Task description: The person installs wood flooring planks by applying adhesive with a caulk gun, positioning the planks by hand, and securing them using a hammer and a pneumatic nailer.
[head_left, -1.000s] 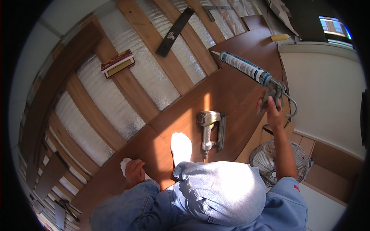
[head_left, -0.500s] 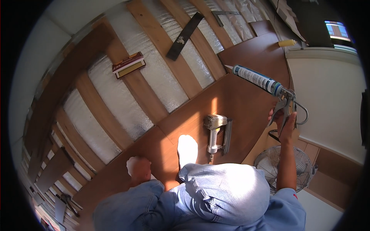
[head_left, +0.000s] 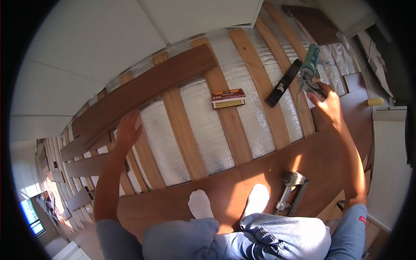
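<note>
Head view: the right hand point(head_left: 328, 104) is clenched on the handle of a green caulking gun point(head_left: 308, 65), which it holds raised over the wooden joists point(head_left: 184, 134) and silver foil insulation point(head_left: 208, 130), just beside a black flat bar point(head_left: 284, 83). The left hand point(head_left: 128, 130) is released, fingers spread, palm resting on the edge of a loose dark floorboard point(head_left: 143, 91) that lies across the joists. A small red and yellow box point(head_left: 228, 98) sits on the foil between the hands. A nail gun point(head_left: 291, 190) lies on the laid brown flooring point(head_left: 329, 151), near the right white-socked foot point(head_left: 256, 198).
</note>
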A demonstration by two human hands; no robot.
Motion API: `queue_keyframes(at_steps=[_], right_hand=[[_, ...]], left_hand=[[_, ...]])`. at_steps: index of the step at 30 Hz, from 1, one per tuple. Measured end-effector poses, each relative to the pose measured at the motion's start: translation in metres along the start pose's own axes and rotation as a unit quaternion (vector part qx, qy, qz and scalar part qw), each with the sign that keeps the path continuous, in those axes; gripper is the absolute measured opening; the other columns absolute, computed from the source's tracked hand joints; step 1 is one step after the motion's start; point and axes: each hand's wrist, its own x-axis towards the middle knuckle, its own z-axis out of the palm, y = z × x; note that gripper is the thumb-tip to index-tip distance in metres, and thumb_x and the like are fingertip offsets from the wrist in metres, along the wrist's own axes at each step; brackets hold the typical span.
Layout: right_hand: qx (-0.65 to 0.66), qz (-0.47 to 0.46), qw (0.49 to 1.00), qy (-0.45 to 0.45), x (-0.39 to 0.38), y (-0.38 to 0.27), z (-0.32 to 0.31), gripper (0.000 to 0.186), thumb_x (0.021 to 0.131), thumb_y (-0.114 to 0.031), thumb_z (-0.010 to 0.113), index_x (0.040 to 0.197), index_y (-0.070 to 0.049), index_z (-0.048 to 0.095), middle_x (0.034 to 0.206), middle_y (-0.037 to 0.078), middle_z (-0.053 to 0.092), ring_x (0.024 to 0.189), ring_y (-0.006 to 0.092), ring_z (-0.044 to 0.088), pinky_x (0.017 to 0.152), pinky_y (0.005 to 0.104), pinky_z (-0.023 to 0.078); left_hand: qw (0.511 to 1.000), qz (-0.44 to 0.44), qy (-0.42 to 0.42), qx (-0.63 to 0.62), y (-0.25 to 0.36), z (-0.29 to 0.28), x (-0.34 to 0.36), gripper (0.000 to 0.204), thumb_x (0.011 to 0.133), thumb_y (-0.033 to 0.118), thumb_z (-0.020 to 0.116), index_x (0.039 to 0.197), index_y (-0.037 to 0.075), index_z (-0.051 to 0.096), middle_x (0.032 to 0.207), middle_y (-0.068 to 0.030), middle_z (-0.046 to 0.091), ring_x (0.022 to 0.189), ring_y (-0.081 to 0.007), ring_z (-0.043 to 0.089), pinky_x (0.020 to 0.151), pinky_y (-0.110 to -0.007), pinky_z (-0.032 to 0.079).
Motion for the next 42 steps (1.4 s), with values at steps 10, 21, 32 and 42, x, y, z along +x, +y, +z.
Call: queue_keyframes(at_steps=[10,21,32,42], right_hand=[[-0.236,0.054,0.970,0.025,0.160,-0.002,0.181,0.079,0.084,-0.070,0.072,0.117,0.002,0.072,0.111,0.027,0.072,0.109,0.0425,0.068,0.093,0.0507,0.054],[-0.220,0.037,0.972,0.067,0.162,-0.015,0.236,0.081,0.087,-0.069,0.067,0.132,-0.001,0.064,0.133,0.023,0.064,0.127,0.0400,0.058,0.106,0.0533,0.045],[0.303,0.107,0.947,-0.025,-0.075,-0.048,0.161,0.034,0.104,-0.022,0.069,0.130,-0.001,0.066,0.129,0.012,0.069,0.123,0.0241,0.063,0.108,0.0380,0.048],[0.762,0.411,0.496,-0.064,-0.195,-0.184,0.138,0.053,0.103,-0.040,0.071,0.132,0.003,0.060,0.127,0.014,0.067,0.118,0.0247,0.064,0.101,0.0448,0.055]], left_hand=[[0.978,-0.094,-0.163,0.090,-0.105,-0.026,0.082,0.136,0.058,0.024,0.096,0.170,0.018,0.020,0.163,-0.0235,0.037,0.147,-0.0470,0.039,0.122,-0.052,0.037],[0.968,-0.129,-0.187,0.109,-0.117,-0.028,0.098,0.145,0.046,0.024,0.098,0.170,0.026,0.021,0.156,-0.0251,0.042,0.143,-0.0460,0.042,0.121,-0.052,0.039],[0.990,-0.075,-0.021,0.117,0.068,-0.098,0.052,0.135,0.050,0.011,0.094,0.168,0.020,0.029,0.154,-0.0250,0.038,0.141,-0.0467,0.040,0.116,-0.053,0.042],[0.984,0.043,-0.173,0.013,0.298,-0.028,0.016,0.123,0.058,0.034,0.095,0.164,0.017,0.035,0.149,-0.0287,0.037,0.134,-0.0490,0.040,0.111,-0.061,0.040]])
